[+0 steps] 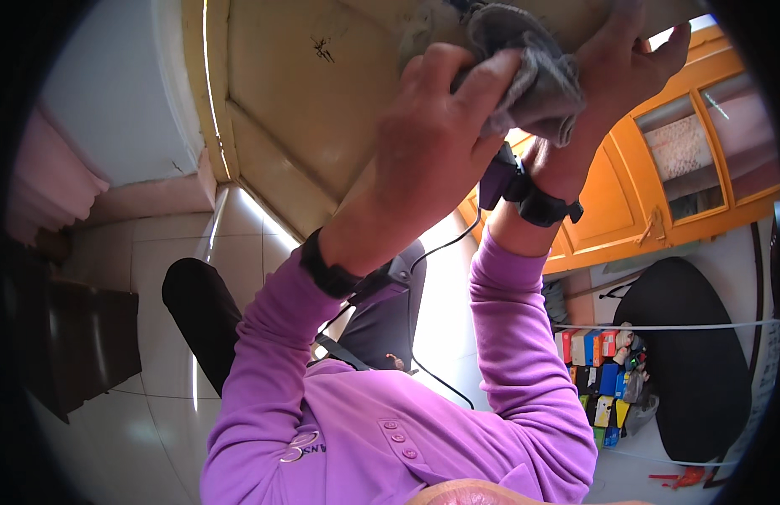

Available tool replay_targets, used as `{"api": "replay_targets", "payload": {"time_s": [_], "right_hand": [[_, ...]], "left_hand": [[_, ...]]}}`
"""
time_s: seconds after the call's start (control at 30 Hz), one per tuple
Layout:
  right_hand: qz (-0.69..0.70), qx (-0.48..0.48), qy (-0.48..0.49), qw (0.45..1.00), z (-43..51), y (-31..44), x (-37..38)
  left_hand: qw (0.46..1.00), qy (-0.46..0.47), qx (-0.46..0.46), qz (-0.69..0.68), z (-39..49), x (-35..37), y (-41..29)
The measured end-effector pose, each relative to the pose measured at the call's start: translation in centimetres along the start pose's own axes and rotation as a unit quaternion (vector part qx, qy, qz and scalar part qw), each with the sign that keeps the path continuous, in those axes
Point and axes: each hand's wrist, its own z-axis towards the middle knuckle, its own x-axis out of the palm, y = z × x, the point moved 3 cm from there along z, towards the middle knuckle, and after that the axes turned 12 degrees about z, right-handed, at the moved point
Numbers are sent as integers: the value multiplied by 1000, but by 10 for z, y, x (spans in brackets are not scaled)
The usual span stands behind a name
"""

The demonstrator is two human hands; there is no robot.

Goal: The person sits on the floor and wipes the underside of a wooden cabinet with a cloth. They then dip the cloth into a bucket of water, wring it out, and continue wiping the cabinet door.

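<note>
My left hand (434,113) grips a crumpled grey cloth (541,95) with bent fingers. The cloth lies close to a beige panelled door or board (289,76), which bears a dark scribbled mark (322,49); whether they touch is unclear. Beyond the cloth, my right hand (623,63) reaches up near the board's edge, thumb and fingers apart, with some fingers cut off by the top of the view. Nothing is visible in it. Both wrists wear black straps (330,265) with small dark devices (497,177) and a thin cable.
Orange wooden doors with glass panes (617,196) stand at the right. Below them are stacked coloured boxes (601,379) and a black oval board (686,360). A dark cabinet (93,334) and a pink curtain (55,170) are at the left, over floor tiles (169,341).
</note>
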Motion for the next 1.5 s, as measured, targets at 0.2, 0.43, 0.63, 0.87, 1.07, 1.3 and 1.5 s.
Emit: {"api": "replay_targets", "payload": {"time_s": [0.2,0.43,0.63,0.87,1.07,1.3,1.5], "right_hand": [[-97,-28,35,994,5,4,-9],[-233,-102,36,966,9,11,-13],[-290,-189,83,934,-11,14,-32],[-414,-366,179,814,-50,8,-66],[-467,-450,225,727,-46,-5,-78],[-486,-482,236,690,-46,-5,-82],[-511,-496,229,664,-47,-4,-84]], "left_hand": [[993,109,-31,22,-58,-18,28],[990,-14,-130,-45,-111,-10,56],[984,67,-161,30,-201,8,84],[893,120,-420,111,-351,22,185],[838,56,-541,46,-412,63,221],[591,131,-778,170,-524,51,285],[577,172,-797,47,-520,89,269]]}}
